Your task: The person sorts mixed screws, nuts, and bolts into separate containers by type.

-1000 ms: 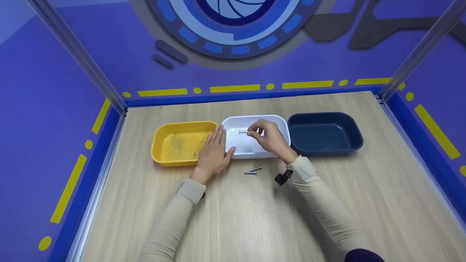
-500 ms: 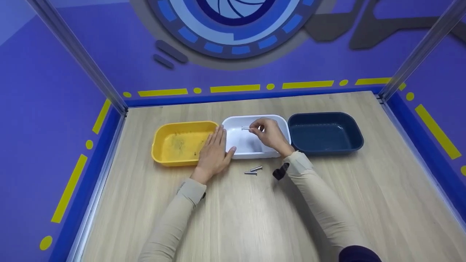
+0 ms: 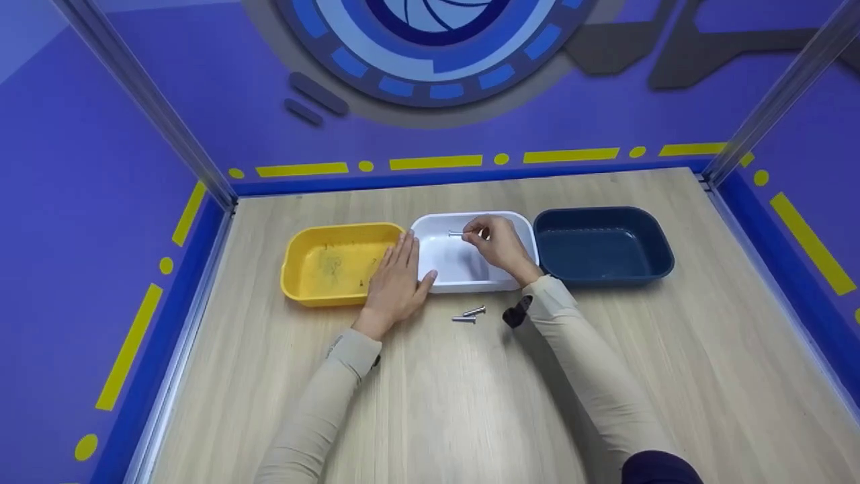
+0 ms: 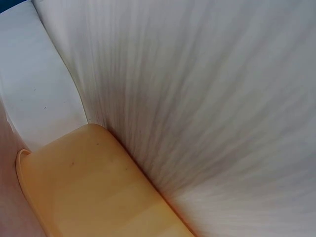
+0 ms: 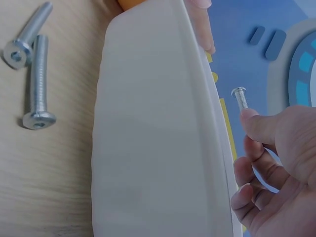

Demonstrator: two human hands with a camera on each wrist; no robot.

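Bolt [image 5: 240, 98] over white tray [image 3: 474, 288]
Right hand [image 3: 500, 243]: grip clamped on bolt. Left hand [image 3: 395, 286]: grip straight, across yellow tray [image 3: 326, 301] right rim.

Blue-purple panels [image 3: 201, 81] wall in the pale wood-grain desk [image 3: 430, 417] along its far, left and right edges, with metal posts [image 3: 149, 101] at both far corners. Yellow dashes and dots [image 3: 435, 163] (the side panels carry them too) run above the far edge, beneath a large ringed circle [image 3: 437, 54].
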